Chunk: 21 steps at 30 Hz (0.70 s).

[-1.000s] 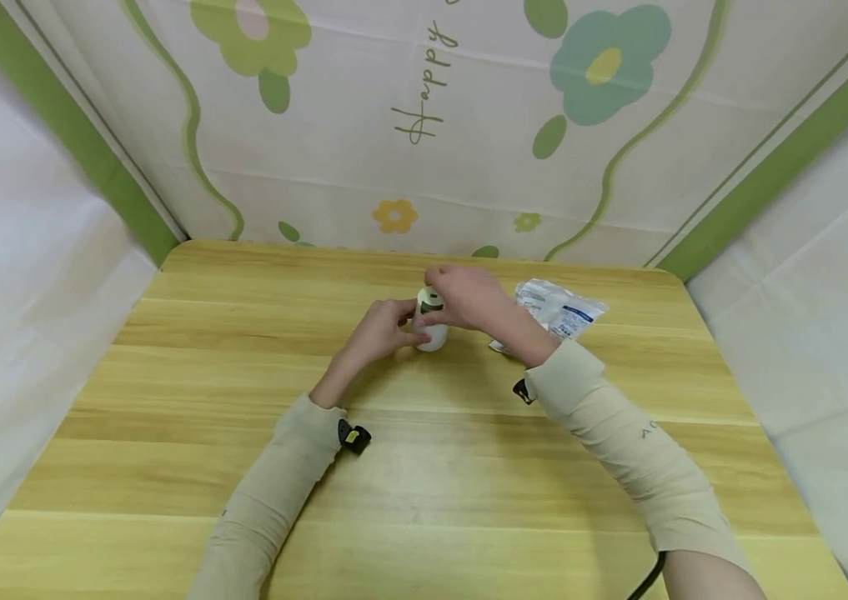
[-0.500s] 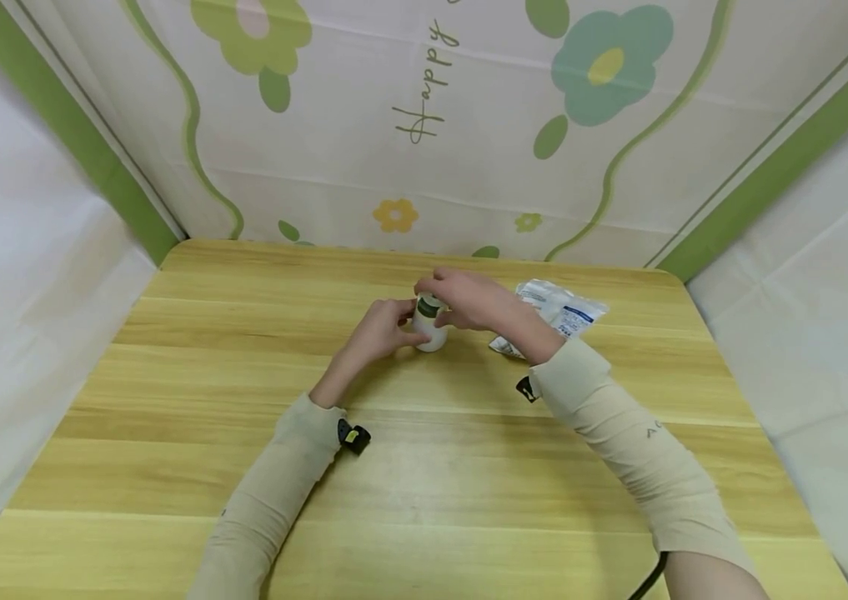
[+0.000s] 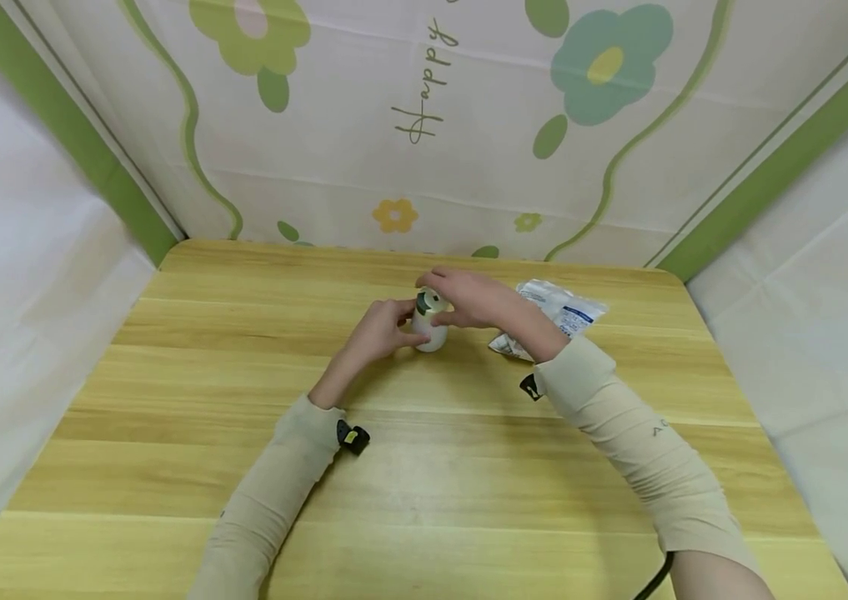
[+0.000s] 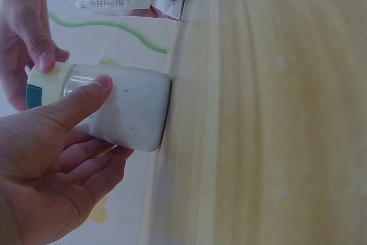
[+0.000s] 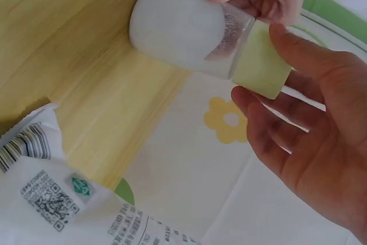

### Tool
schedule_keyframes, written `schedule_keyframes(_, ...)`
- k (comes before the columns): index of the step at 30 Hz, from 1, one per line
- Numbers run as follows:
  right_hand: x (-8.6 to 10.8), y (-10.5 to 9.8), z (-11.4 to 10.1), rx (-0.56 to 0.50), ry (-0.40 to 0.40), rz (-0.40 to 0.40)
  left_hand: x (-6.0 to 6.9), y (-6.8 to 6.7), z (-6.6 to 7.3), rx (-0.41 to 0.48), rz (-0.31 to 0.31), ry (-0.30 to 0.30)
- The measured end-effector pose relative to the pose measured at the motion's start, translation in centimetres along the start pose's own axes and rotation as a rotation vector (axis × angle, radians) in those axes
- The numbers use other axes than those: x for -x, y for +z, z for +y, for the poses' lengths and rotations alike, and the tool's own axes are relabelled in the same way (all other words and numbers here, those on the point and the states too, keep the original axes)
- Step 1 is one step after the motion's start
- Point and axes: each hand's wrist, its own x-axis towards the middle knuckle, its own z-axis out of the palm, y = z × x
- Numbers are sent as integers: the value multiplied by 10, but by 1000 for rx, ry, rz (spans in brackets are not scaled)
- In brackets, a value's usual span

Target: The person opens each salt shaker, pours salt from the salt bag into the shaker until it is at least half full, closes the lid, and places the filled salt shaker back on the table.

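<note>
A clear seasoning jar (image 3: 433, 337) of white powder or grains stands upright on the table. Its pale yellow-green lid (image 5: 261, 61) carries a dark green part (image 4: 34, 96). My left hand (image 3: 380, 331) grips the jar's body from the left, thumb on the near side and fingers behind. From the right, my right hand (image 3: 472, 297) holds the lid between thumb and fingers, hiding some of its top. In the right wrist view the powder (image 5: 178, 24) fills most of the jar, and the lid sits on the jar.
A white printed plastic bag (image 3: 575, 318) lies on the wooden table (image 3: 424, 483) just right of the jar, partly behind the right forearm. A flower-patterned curtain (image 3: 333, 150) hangs along the table's back edge.
The lid's dark green part has shifted to the left as the lid turned. My right wrist has drifted slightly right. The left hand and jar body stay in place.
</note>
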Motion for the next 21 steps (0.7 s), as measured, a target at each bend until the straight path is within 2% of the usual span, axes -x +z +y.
schedule_keyframes(3, -2, -1, -1, -4, 13, 20, 0, 0, 0, -7, 6, -5)
schedule_keyframes(9, -7, 9, -5, 82, 127, 118, 1, 1, 0, -7, 4, -12)
schedule_keyframes(11, -8, 11, -6, 88, 142, 125, 1, 1, 0, -8, 6, -11)
schedule_keyframes(14, -5, 9, -4, 75, 95, 90, 1, 1, 0, -9, 10, 3)
schedule_keyframes(19, -1, 5, 0, 15, -78, 30, 1, 0, 0, -23, 6, 8)
schedule_keyframes(21, 0, 5, 0, 9, -111, 33, 1, 0, 1, -22, 4, 1)
